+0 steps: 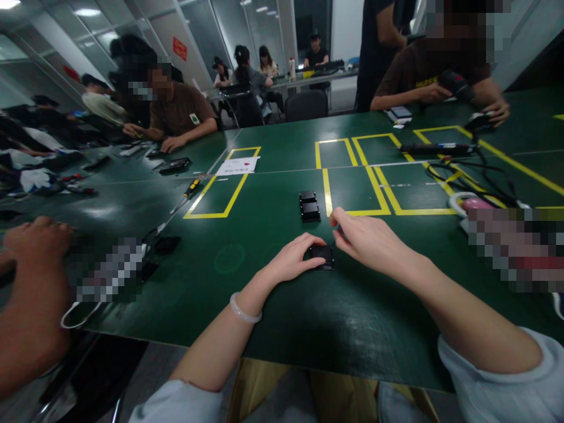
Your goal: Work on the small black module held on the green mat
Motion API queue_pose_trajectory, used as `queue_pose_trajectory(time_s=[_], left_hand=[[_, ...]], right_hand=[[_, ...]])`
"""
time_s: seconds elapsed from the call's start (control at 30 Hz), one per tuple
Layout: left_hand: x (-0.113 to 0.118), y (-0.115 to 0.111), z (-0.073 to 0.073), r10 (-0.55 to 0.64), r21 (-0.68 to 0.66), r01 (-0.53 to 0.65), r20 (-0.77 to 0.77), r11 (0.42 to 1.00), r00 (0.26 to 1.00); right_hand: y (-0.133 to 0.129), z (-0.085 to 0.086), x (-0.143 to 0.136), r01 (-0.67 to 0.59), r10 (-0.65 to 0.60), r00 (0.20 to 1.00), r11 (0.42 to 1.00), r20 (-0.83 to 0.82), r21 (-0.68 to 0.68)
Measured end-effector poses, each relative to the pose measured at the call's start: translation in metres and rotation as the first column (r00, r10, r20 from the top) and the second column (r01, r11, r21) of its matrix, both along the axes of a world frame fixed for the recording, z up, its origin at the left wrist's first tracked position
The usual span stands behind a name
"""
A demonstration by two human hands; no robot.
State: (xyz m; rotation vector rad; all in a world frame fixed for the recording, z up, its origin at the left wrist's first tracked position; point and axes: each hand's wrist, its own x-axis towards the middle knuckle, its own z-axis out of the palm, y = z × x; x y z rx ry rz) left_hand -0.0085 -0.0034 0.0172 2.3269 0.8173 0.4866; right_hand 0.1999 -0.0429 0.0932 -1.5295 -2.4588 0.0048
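Black block (pixel 325 252) lay gripped on the green worktop (pixel 264 317).
Nearly square, it faced squarely away; its long axis was unclear. The left hand (pixel 293 257) had fingers parted around it; the right hand (pixel 352 232) bent its fingers close at the far right corner, hold untellable. Two blocks (pixel 309 207) sat beyond; worktop stretched left and to the near edge.

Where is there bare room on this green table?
Between the left hand and the small black piece; also inside the yellow tape right of the two black blocks. Crowded: right side, around the long black tool and pink item.
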Motion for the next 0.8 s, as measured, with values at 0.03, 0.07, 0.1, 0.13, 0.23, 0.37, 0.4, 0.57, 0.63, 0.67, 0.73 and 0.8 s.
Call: queue_pose_trajectory(time_s=[0.03, 0.07, 0.1, 0.13, 0.23, 0.37, 0.4, 0.57, 0.63, 0.67, 0.73, 0.8], left_hand=[[0.0, 0.0001, -0.0001, -0.001, 0.0, 0.001, 0.004, 1.0, 1.0], [-0.0001, 0.0001, -0.0002, -0.004, -0.001, 0.004, 0.005, 1.0, 1.0], [-0.0001, 0.0002, -0.0001, -0.005, -0.003, 0.005, 0.006, 1.0, 1.0], [0.0, 0.0002, 0.0, -0.006, -0.004, 0.006, 0.005, 1.0, 1.0], [0.0004, 0.0002, 0.0007, -0.004, -0.009, 0.004, -0.002, 1.0, 1.0], [0.0007, 0.0004, 0.0006, -0.002, -0.008, 0.002, -0.007, 1.0, 1.0], [0.0006, 0.0005, 0.0002, -0.001, -0.005, 0.001, -0.008, 1.0, 1.0], [0.0002, 0.0009, -0.0016, -0.006, 0.01, 0.006, 0.0, 1.0, 1.0], [0.0002, 0.0011, -0.0016, -0.011, 0.012, 0.011, 0.006, 1.0, 1.0], [0.0002, 0.0011, -0.0013, -0.013, 0.011, 0.013, 0.008, 1.0, 1.0], [0.0003, 0.0012, -0.0005, -0.015, 0.008, 0.015, 0.008, 1.0, 1.0], [0.0003, 0.001, 0.0003, -0.016, 0.007, 0.016, 0.005, 1.0, 1.0]], right_hand=[[0.0, 0.0005, -0.0002, 0.0, 0.0, 1.0, 1.0, 0.0, -0.004], [0.0002, 0.0009, -0.0005, 0.005, -0.005, 1.0, 1.0, 0.006, -0.009], [0.0007, 0.0011, -0.0008, 0.013, -0.012, 1.0, 1.0, 0.018, -0.013], [0.0013, 0.0012, -0.001, 0.022, -0.022, 0.999, 1.0, 0.035, -0.016], [0.0033, -0.0001, -0.0009, 0.035, -0.034, 0.997, 0.999, 0.066, -0.015], [0.0025, -0.0014, 0.0007, 0.0, 0.0, 1.0, 1.0, 0.013, -0.006], [0.0018, -0.0012, 0.0009, 0.0, 0.0, 1.0, 1.0, 0.002, -0.005], [0.0, 0.0003, 0.0003, 0.007, -0.006, 1.0, 1.0, 0.006, -0.019], [0.001, -0.0003, -0.0003, 0.011, -0.011, 1.0, 1.0, 0.027, -0.017], [0.0016, -0.0007, -0.0004, 0.014, -0.013, 0.999, 1.0, 0.038, -0.015], [0.0022, -0.0013, -0.0003, 0.011, -0.01, 0.999, 1.0, 0.047, -0.013], [0.0017, -0.0012, -0.0001, -0.001, 0.002, 0.999, 1.0, 0.032, -0.013]])
